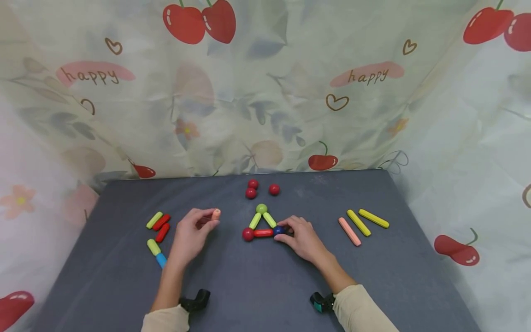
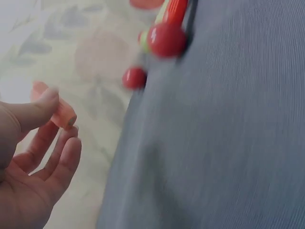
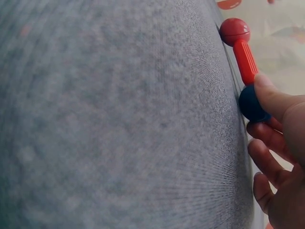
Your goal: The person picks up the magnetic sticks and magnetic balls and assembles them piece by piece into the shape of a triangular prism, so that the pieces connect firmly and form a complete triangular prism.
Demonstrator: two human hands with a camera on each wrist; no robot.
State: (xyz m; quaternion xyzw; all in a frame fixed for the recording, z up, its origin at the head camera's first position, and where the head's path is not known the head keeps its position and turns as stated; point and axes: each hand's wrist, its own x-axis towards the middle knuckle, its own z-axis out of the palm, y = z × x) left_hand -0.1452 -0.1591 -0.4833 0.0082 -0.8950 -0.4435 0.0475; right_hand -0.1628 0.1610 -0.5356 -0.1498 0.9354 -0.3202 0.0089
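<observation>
My left hand pinches a short salmon-pink rod above the table, left of the triangle; the left wrist view shows the rod between thumb and fingers. With thumb and fingers my right hand grips the dark blue ball at the triangle's right corner. A red rod joins that ball to a red ball on the left. Two yellow-green rods rise to a green ball at the top. In the right wrist view the blue ball sits against the thumb.
Three loose red balls lie behind the triangle. At left are short red rods, a yellow-green rod and a yellow-green and blue piece. At right lie a pink rod and two yellow rods. A printed curtain backs the table.
</observation>
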